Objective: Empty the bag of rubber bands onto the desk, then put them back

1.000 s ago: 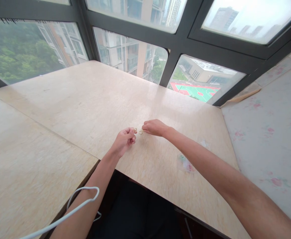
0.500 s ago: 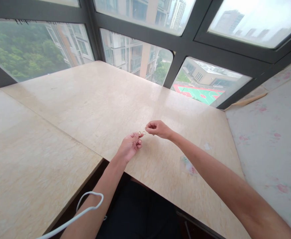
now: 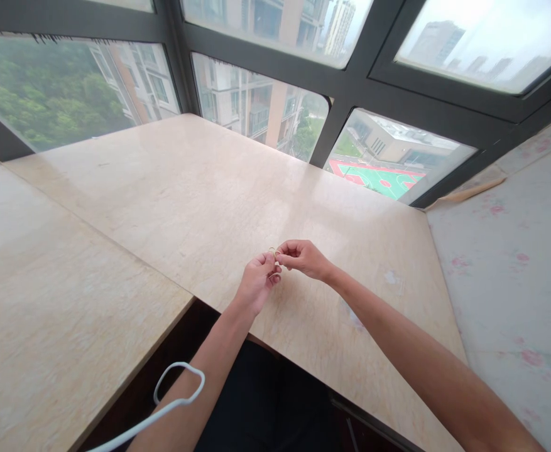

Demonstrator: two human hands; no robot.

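My left hand (image 3: 259,278) and my right hand (image 3: 303,257) meet just above the beige marble tabletop (image 3: 200,194), fingertips touching. Both are closed in a pinch on small gold-coloured rings (image 3: 273,253) held between them. The rings are tiny and partly hidden by my fingers, so how they sit together is unclear. Both forearms reach in from the lower edge of the view.
A small clear packet (image 3: 356,320) with coloured bits lies on the tabletop beside my right forearm. A white cable (image 3: 171,405) loops by my left arm. A floral-patterned surface (image 3: 515,251) lies at right. Large windows (image 3: 256,107) ring the far edge.
My hands have drawn together: a small gap between the ring each held has closed, and the fingertips now touch. The whole pair has shifted slightly right and nearer to me.
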